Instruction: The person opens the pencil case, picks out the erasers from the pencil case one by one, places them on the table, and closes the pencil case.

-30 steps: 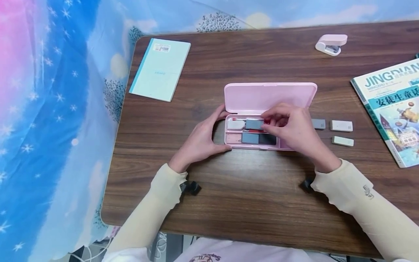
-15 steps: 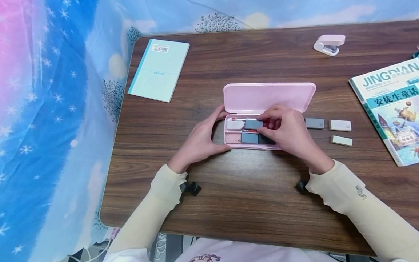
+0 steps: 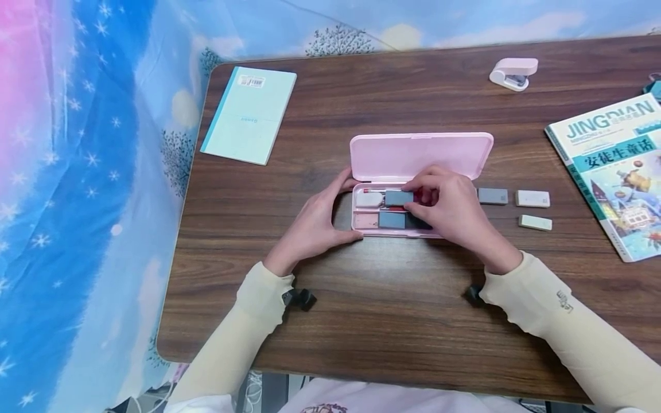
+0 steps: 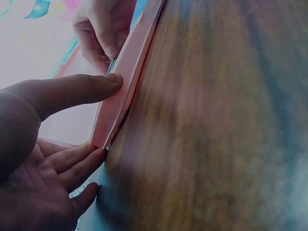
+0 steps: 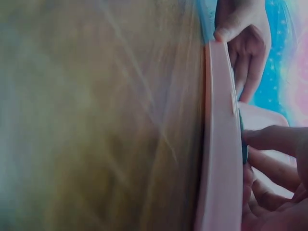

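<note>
A pink pencil case lies on the table with its lid raised. My left hand holds its left end, thumb on the front wall and fingers round the back corner. My right hand reaches into the case. Its thumb and fingertips pinch the right end of a grey-blue eraser in the back compartment. A white eraser lies left of it, and a red pen partly shows beside them. Another grey-blue eraser and a dark piece lie in the front compartment. The case's right part is hidden by my right hand.
Right of the case lie a dark grey eraser, a white eraser and a pale green eraser. Further off are a magazine, a pink and white stapler and a light blue notebook.
My right hand has shifted slightly left inside the case, uncovering more of the dark grey eraser on the table. My left hand has stayed on the case's left end. The view has shifted slightly.
</note>
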`<state>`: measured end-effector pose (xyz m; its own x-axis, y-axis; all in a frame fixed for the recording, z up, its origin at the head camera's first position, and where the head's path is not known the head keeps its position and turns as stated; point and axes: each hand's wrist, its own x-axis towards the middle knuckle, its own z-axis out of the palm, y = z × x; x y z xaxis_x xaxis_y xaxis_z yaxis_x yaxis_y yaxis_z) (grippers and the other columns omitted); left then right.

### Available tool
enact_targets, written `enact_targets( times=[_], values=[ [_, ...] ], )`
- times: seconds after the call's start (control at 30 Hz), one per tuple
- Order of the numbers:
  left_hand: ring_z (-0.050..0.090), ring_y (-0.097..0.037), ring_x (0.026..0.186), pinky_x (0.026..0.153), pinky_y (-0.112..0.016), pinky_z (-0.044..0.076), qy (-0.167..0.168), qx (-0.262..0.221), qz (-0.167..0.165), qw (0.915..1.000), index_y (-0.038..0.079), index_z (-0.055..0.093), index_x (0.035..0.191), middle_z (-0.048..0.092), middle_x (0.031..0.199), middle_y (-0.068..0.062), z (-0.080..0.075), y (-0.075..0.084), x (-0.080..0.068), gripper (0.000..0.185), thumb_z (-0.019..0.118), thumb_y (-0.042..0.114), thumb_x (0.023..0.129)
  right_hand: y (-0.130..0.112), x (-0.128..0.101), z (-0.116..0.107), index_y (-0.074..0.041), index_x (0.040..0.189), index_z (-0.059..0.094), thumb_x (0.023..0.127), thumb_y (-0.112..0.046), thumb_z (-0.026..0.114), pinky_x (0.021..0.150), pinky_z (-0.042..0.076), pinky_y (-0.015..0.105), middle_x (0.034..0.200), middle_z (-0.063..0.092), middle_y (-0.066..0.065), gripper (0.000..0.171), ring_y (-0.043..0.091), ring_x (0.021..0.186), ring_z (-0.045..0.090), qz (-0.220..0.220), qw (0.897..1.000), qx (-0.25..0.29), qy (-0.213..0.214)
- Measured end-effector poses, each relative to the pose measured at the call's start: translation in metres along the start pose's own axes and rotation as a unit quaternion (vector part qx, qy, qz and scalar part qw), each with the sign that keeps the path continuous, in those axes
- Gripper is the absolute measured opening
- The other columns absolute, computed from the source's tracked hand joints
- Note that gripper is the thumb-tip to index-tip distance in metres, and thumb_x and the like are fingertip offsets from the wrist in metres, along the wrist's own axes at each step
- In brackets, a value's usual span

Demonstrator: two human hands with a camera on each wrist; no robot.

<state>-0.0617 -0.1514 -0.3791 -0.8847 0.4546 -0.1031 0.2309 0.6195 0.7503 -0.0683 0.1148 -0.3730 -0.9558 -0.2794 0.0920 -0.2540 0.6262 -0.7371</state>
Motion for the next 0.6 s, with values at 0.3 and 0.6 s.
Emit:
enact_targets(
  times=[0.3,0.6],
  values=[
    [0.041,-0.014,0.141,0.117,-0.041,0.032,-0.003,-0.007,0.003,1.0000,0.014,0.018,0.162,0.050,0.150,0.002,0.003,-0.001,-0.001,0.112,0.090,0.025,0.076,0.005,-0.025,-0.046,-0.012,0.102,0.080,0.080,-0.002,0.083,0.063,0.043,0.015,0.092,0.066,0.002,0.024,0.011,0.073,0.055,0.014,0.998,0.061,0.027],
    [0.040,-0.013,0.142,0.117,-0.042,0.032,0.000,-0.005,0.004,1.0000,0.016,0.017,0.162,0.049,0.151,0.003,0.001,-0.001,0.001,0.113,0.090,0.026,0.076,0.053,-0.067,-0.097,-0.008,0.110,0.076,0.086,-0.004,0.078,0.064,0.042,0.011,0.097,0.062,0.000,0.025,0.010,0.079,0.051,0.106,0.992,0.056,0.037]
  ],
)
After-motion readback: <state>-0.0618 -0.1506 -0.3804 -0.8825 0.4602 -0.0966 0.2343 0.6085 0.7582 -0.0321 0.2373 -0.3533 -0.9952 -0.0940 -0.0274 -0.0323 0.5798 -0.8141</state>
